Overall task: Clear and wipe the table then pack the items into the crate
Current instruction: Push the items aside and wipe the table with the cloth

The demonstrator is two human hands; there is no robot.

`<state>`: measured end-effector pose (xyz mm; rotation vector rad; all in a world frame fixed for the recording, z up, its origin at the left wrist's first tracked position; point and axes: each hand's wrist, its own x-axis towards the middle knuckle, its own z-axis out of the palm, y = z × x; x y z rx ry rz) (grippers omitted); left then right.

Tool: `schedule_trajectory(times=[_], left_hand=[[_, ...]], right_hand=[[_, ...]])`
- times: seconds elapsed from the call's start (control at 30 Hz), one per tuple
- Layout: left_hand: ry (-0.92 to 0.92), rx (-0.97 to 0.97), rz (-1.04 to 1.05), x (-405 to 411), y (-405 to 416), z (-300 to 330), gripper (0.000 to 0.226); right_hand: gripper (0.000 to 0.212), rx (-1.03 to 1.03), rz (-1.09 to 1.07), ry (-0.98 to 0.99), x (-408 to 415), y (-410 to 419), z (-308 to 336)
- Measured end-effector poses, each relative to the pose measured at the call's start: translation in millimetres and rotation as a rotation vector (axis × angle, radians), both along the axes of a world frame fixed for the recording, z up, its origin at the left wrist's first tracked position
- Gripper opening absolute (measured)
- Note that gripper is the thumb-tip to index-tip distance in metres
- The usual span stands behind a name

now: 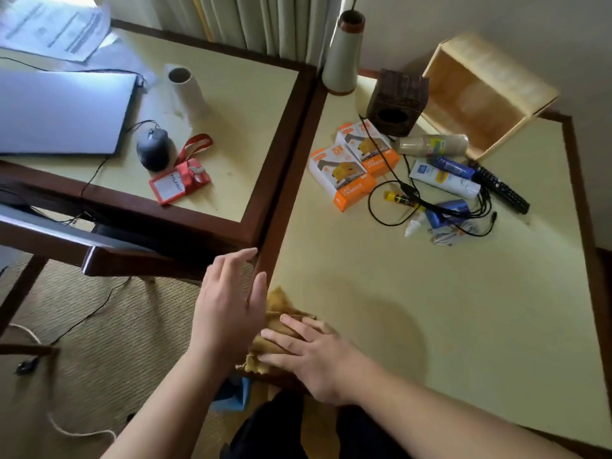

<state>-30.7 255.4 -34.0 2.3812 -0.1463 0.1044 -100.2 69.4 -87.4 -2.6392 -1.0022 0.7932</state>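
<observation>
Under the right hand (pixel 311 359) lies a mustard-yellow cloth (pixel 281 313) on a pale yellow table (pixel 430 309) framed in dark reddish-brown. Far beyond the fingers — two white-and-orange boxes (pixel 351 170), a black remote (pixel 500 187), black cables (pixel 414 200) and a light wooden crate (pixel 480 91). Past the left hand (pixel 228 306) — a red card holder (pixel 178 182) and a dark grey mouse (pixel 154 149).

Daylight enters from the upper left, overexposing the papers (pixel 54 26) and glaring on the laptop lid (pixel 63 111). Soft shadows fall right. Slight motion blur throughout; wide-angle bending at edges.
</observation>
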Motion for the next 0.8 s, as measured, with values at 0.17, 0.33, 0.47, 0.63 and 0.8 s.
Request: schedule_trajectory(times=[0.17, 0.33, 0.47, 0.63, 0.8], left_hand=[[0.123, 0.057, -0.114, 18.6, -43.0, 0.3, 0.044], [0.251, 0.176, -0.204, 16.0, -104.0, -31.1, 0.046], [0.352, 0.253, -0.184, 13.6, -155.0, -59.2, 0.05], [0.342, 0.329, -0.115, 2.9, -226.4, -73.8, 0.055], [0.306, 0.267, -0.136, -8.2, -293.5, -84.3, 0.055]], right_hand=[[0.057, -0.15, -0.522, -0.14, 41.2, -117.2, -5.8], [0.07, -0.077, -0.634, -0.194, 0.8, -92.6, -24.9], [0.068, -0.059, -0.264, -0.205, -127.0, -199.9, -15.6], [0.056, -0.291, -0.944, -0.135, -143.9, -425.1, -4.5], [0.063, -0.23, -1.147, -0.202, -61.8, -389.3, -22.3]])
